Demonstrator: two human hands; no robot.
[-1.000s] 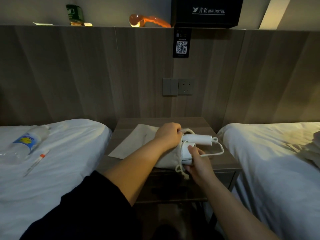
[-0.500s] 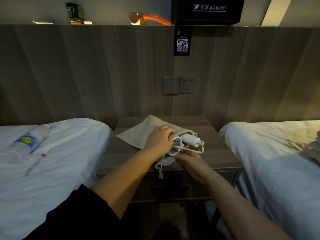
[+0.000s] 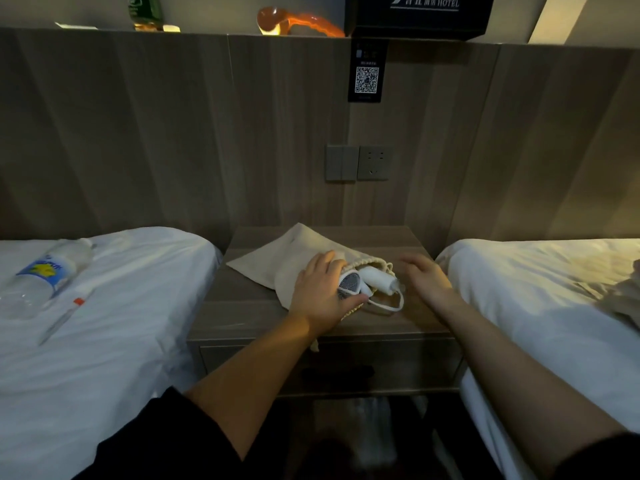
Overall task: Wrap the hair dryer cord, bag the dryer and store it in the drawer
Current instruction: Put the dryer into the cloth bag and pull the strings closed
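- Hair dryer (image 3: 375, 276), small, white and plastic, is seen lying partly inside the mouth of a beige cloth drawstring bag (image 3: 277, 265) on the wood-grain bedside counter (image 3: 242, 306). Its grey grille end and folded handle are left showing outside the opening.
- Nearest the camera, two bare forearms with dark sleeves are stretched forward over the closed drawer front (image 3: 398, 368) of the counter.
- The left hand (image 3: 320, 292) is laid over the bag's mouth. Its fingers are curled over the top of the cloth and its thumb is set under the grille, so the bag is gripped around the dryer's head.
- The right hand (image 3: 427, 278) is held just right of the dryer's handle, with its fingers relaxed and nothing grasped. It is blurred, and contact with the dryer cannot be told.
- A loop of white cord (image 3: 388, 308) is spread on the counter in front of the bag's mouth.
- The flat remainder of the bag is stretched away toward the wall.
- A white-sheeted bed (image 3: 121, 306) is placed on the left, with a clear plastic bottle with a blue label (image 3: 48, 271) and a thin pen with an orange band (image 3: 64, 318) lying on it. A second white bed (image 3: 536, 289) is placed on the right.
- On the wood panel behind, a grey switch (image 3: 341, 163) and a grey socket (image 3: 373, 162) are mounted side by side, and a black QR-code placard (image 3: 367, 77) is fixed above them.
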